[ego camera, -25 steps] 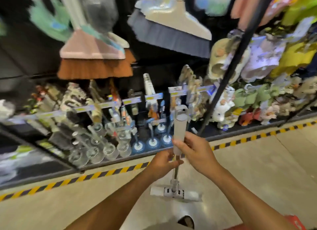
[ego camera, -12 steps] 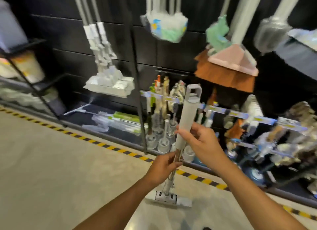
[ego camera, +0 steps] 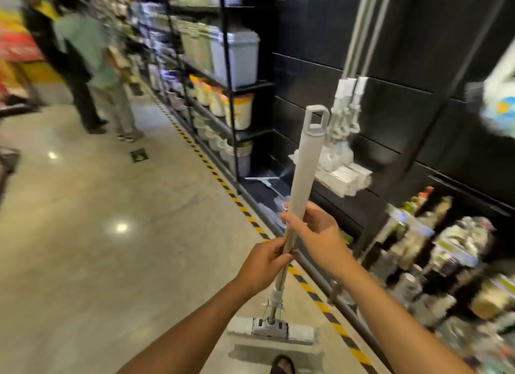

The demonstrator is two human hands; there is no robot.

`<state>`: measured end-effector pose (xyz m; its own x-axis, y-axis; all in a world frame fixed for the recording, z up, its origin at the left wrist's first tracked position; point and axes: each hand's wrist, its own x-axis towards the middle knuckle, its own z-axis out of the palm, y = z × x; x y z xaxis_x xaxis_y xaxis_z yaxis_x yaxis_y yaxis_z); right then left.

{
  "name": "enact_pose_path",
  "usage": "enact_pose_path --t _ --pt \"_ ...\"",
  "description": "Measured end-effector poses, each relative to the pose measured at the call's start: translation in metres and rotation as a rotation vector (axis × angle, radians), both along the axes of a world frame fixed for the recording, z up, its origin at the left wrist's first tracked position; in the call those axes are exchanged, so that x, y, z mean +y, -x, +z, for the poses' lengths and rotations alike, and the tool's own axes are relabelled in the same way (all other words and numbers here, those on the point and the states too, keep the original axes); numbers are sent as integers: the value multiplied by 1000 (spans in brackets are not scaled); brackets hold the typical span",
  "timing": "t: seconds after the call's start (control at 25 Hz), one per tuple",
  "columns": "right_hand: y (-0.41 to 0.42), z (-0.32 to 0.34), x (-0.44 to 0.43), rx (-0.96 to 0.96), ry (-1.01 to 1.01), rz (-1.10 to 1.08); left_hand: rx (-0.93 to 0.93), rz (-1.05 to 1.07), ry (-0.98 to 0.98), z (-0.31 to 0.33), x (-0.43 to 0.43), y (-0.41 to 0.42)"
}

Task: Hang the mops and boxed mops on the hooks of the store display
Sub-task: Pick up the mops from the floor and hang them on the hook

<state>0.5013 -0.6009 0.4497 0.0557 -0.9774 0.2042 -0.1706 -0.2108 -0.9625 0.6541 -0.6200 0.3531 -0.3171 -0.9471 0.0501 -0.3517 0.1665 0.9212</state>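
1. Upper left of the frame: two blurred people [ego camera: 83,53] stand on the glossy floor [ego camera: 97,234].
2. Left of centre: a yellow-and-black striped line [ego camera: 223,184] runs diagonally along the foot of black shelves; storage bins [ego camera: 239,59] sit on those shelves above it.
3. Lower centre: the left hand [ego camera: 264,265] is clenched round the thin metal shaft of the mop [ego camera: 302,184], just below its grey sleeve.
4. Centre: the mop stands nearly upright, leaning slightly right at the top; its hanging loop [ego camera: 315,118] is free in the air at mid-frame, on no hook; its flat mop head [ego camera: 270,327] is low in the lower centre, just above a foot [ego camera: 281,365]; whether it touches the floor cannot be told.
5. Right of centre: the right hand [ego camera: 320,234] grasps the lower end of the grey sleeve, just above the left hand.
6. Upper right of centre: several hung mops [ego camera: 347,95] dangle against the black display wall [ego camera: 404,123]; their white heads sit behind the held sleeve.
7. Lower right: blurred small goods [ego camera: 446,248] on pegs.
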Motion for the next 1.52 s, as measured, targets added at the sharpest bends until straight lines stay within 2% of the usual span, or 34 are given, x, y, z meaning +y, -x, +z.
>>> enact_pose_path --t 0.32,0.6,0.84,1.0,1.12,1.52 --pt "-92 -8 -123 -122 -25 318 -8 314 8 3 -84 -87" --pt "-135 -13 -209 -112 5 465 -65 415 33 12 -144 -130" --pt "-153 -7 -264 -39 31 473 -50 434 17 17 -192 -148" --pt "-151 1 -305 -35 26 429 -31 376 15 19 -243 -150" --pt "-143 6 -342 -53 4 317 -22 283 34 21 -292 -145" --pt "-60 39 -422 -43 25 -157 -35 -283 117 52 -453 -62"
